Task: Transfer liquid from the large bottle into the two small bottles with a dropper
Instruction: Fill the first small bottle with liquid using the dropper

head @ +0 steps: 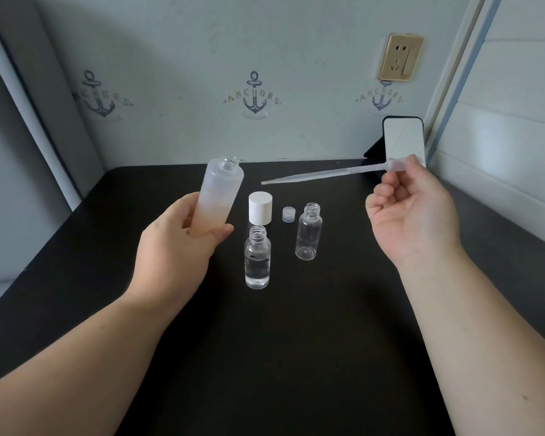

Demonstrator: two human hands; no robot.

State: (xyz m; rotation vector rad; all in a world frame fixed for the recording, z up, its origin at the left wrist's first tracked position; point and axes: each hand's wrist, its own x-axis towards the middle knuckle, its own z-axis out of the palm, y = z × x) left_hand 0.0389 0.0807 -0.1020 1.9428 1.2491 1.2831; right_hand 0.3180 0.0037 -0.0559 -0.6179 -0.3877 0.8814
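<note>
Nearest you, your bare forearms reach out over the matte black table, and each of your hands is busy. Your left hand is wrapped around the lower part of the large bottle, a tall frosted cylinder with its threaded neck uncapped, lifted off the table and tilted with its mouth away from you; a pale peach liquid sits in its lower part. Your right hand pinches the soft bulb of the dropper between thumb and fingertips, the slim translucent stem lying almost level, its tip pointing left and well apart from the bottle's mouth. This looks like the drawing step: to load the dropper you need to swing the tip into that narrow neck and down to the liquid, squeezing the bulb first. Between your hands stand the two small clear bottles, both uncapped: the near small bottle holds clear liquid, the far small bottle looks empty. A smooth white cap and a small ribbed clear cap sit just behind them.
</note>
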